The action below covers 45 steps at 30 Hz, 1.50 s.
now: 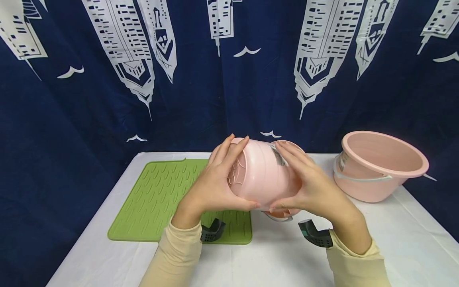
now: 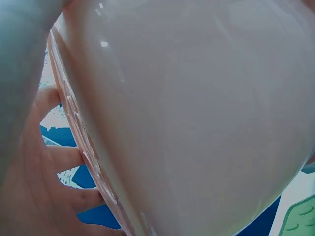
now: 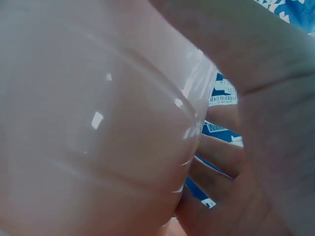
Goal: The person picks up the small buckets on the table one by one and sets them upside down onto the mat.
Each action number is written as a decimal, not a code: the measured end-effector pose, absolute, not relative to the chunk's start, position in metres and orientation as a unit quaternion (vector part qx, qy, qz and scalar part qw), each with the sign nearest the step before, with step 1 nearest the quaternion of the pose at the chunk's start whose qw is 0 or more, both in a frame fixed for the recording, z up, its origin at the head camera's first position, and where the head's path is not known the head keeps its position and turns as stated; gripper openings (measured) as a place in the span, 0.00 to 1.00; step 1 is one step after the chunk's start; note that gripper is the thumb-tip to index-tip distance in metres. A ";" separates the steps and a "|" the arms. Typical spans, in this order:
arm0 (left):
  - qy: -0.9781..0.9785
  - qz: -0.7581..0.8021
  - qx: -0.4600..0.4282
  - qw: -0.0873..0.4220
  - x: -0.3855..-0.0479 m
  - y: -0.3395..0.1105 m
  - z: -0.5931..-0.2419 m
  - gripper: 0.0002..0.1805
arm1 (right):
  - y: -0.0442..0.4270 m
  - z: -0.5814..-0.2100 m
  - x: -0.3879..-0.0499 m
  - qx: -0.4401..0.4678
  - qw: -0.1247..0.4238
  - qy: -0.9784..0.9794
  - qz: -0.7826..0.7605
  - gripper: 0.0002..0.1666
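A small pink bucket (image 1: 263, 175) is held on its side above the table in the head view, its ribbed base facing left. My left hand (image 1: 216, 185) grips it at the base end, fingers over the top and thumb along the near side. Farther right, my right hand (image 1: 312, 185) holds the body the same way, near a label. Part of the rim and handle (image 1: 279, 218) shows under the right hand; most of the mouth is hidden. Pink wall (image 2: 187, 113) fills much of the left wrist view, and shiny ridged wall (image 3: 108, 128) the right one.
A green ridged drying mat (image 1: 154, 203) lies on the white-covered table (image 1: 272, 263) at the left. Standing at the back right is a larger pink bucket (image 1: 369, 185) with a pale handle. A dark blue patterned curtain (image 1: 222, 95) hangs behind the table.
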<state>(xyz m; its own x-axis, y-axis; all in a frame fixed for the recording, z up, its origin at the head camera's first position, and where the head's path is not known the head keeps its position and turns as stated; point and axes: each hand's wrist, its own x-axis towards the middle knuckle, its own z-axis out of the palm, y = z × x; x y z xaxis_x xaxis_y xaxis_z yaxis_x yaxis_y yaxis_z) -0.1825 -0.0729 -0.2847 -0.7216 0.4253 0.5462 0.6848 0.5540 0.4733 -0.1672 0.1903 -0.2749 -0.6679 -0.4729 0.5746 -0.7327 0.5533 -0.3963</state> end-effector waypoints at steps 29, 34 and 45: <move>-0.837 -0.409 -0.341 0.125 -0.184 -0.078 -0.288 0.77 | 0.186 -0.289 -0.182 0.357 0.206 -0.873 0.260 0.85; -0.817 -0.464 -0.328 0.097 -0.191 -0.084 -0.290 0.80 | 0.189 -0.290 -0.184 0.338 0.190 -0.871 0.303 0.84; -0.728 -0.564 -0.374 0.109 -0.208 -0.096 -0.299 0.77 | 0.205 -0.294 -0.192 0.343 0.187 -0.797 0.460 0.88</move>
<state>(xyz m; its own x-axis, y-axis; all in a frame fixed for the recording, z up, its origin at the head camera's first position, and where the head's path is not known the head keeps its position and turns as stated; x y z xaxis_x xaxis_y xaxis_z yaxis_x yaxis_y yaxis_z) -0.2077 -0.0959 -0.2988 -0.6958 0.4218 0.5813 0.6685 0.0843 0.7390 -0.1923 0.2053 -0.2943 -0.6944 -0.3754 0.6139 -0.7193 0.3408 -0.6053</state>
